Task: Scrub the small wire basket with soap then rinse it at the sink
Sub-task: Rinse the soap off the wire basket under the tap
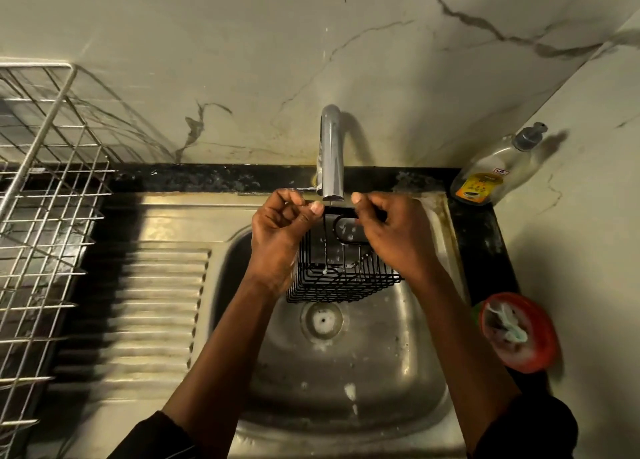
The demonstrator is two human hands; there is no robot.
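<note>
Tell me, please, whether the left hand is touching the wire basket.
Touching: the head view shows the left hand pinching the top edge of the wire basket.

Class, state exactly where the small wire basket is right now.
In the head view, the wire basket hangs mid-frame above the sink bowl, directly under the tap spout, its top edge gripped by the left hand and right hand.

Yellow label (478, 189) on soap bottle (502, 160), print too blurred to read
</note>
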